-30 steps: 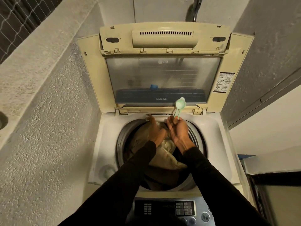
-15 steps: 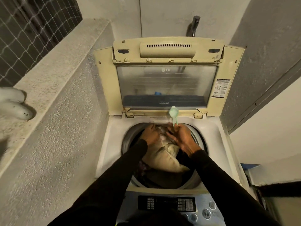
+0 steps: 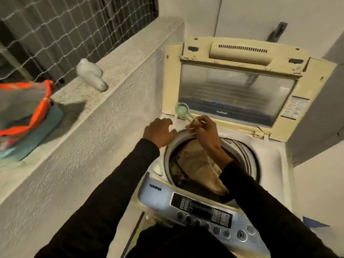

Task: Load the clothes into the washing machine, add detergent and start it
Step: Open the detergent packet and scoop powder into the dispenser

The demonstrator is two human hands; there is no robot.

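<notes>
The right hand (image 3: pixel 203 132) pinches a green detergent scoop (image 3: pixel 183 112) by its handle, bowl pointing up-left above the washing machine (image 3: pixel 275 164) drum's back-left rim, while the nearer left hand (image 3: pixel 160 132), its grip released, hovers just beside it.

Place: home laundry balcony
Signs: top-loading washing machine (image 3: pixel 279 161), rough plastered ledge (image 3: pixel 115 75), netted opening (image 3: pixel 61 34)

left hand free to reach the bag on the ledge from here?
Probably yes. The left hand is open, holds nothing and hovers at the drum's left rim. Only bare ledge shows between it and the orange-trimmed bag; the white figurine sits further back.
</notes>
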